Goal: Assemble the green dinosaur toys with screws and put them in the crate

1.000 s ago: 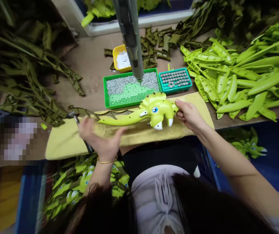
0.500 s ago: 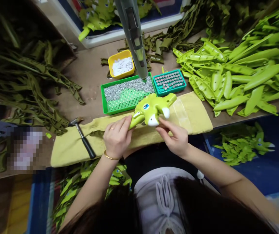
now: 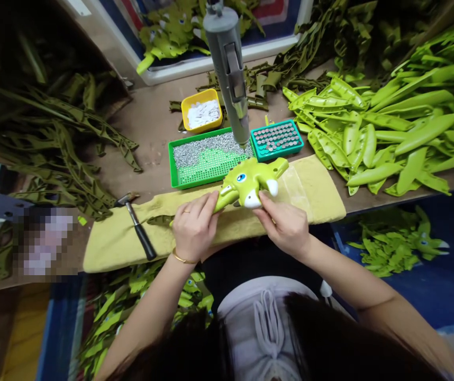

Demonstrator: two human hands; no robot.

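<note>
A lime-green toy dinosaur [image 3: 246, 177] with a blue eye and white horn tips is held over the yellow cloth [image 3: 314, 185]. My left hand [image 3: 195, 225] is closed round its narrow left part, with a bracelet at the wrist. My right hand [image 3: 284, 222] pinches the toy near a white tip at its lower edge; the fingertips are partly hidden. Just behind the toy hangs a grey electric screwdriver [image 3: 230, 79], its tip above the green tray [image 3: 174, 169] of small metal screws.
A hammer [image 3: 139, 233] lies on the cloth at left. Behind are a yellow tub [image 3: 189, 124] of white pieces and a teal tray [image 3: 277, 154] of round metal pieces. Lime-green parts [image 3: 405, 116] heap at right, dark olive parts [image 3: 68, 153] at left. A blue bin [image 3: 441, 296] stands below right.
The screwdriver appears shifted right and lower in the view, with more of its upper body showing. Both hands keep hold of the toy, and the whole view has shifted slightly.
</note>
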